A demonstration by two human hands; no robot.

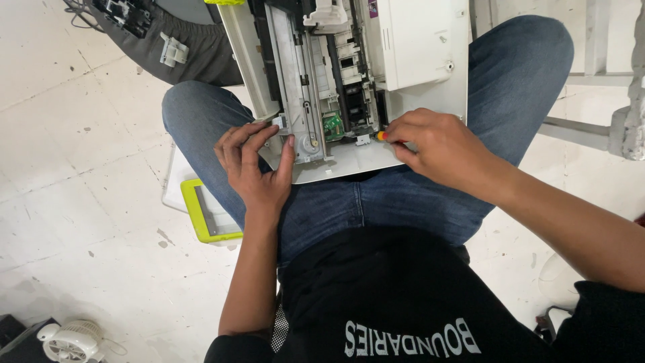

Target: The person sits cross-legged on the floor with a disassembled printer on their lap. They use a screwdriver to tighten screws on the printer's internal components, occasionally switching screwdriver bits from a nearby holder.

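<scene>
An opened white printer [416, 47] rests across my lap on my blue jeans, its metal rails, black parts and a small green circuit board [332, 126] exposed. My left hand [255, 168] grips the printer's near left corner, thumb on the metal frame by a white gear. My right hand [433, 144] is closed around a screwdriver with an orange and yellow handle tip [381, 136], its shaft pointing into the mechanism near the circuit board; most of the tool is hidden in my fist.
A flat panel with a yellow-green frame [201, 218] lies on the white tiled floor under my left leg. Dark cloth with a black part and a white clip [173, 50] lies at the upper left. A small white fan [70, 339] stands at the bottom left.
</scene>
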